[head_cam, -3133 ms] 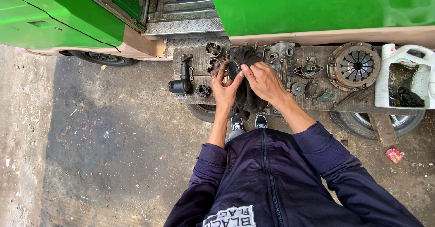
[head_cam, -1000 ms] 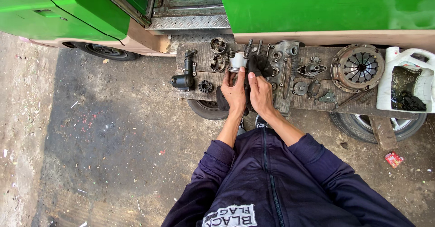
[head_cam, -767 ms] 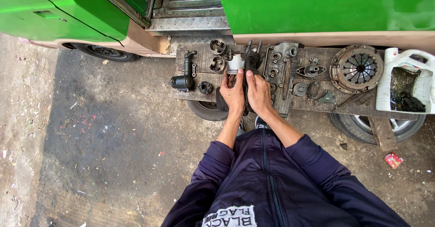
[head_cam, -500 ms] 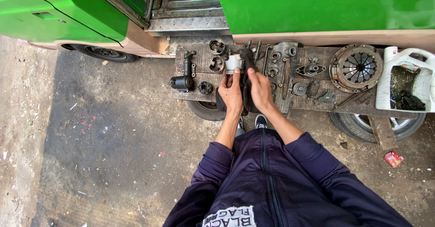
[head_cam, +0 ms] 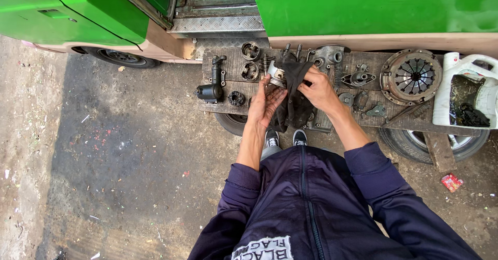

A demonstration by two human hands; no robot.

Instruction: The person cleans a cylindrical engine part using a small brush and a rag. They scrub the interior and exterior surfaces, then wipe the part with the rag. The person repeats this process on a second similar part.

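two hands [head_cam: 264, 104], one rag [head_cam: 295, 101], one clutch plate [head_cam: 411, 77]

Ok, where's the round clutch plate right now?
In the head view the clutch plate lies flat toward the right end of the wooden board, just left of the cut-open white jug and well right of the right hand.

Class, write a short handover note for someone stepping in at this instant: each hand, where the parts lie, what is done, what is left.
Left hand: cradles a small metal part from below.
Right hand: grips a dark rag draped against that part.
Both are above the wooden board, which also carries the clutch plate and other parts.
Done: part lifted, rag on it.
Left: wiping appears unfinished; other parts lie untouched.
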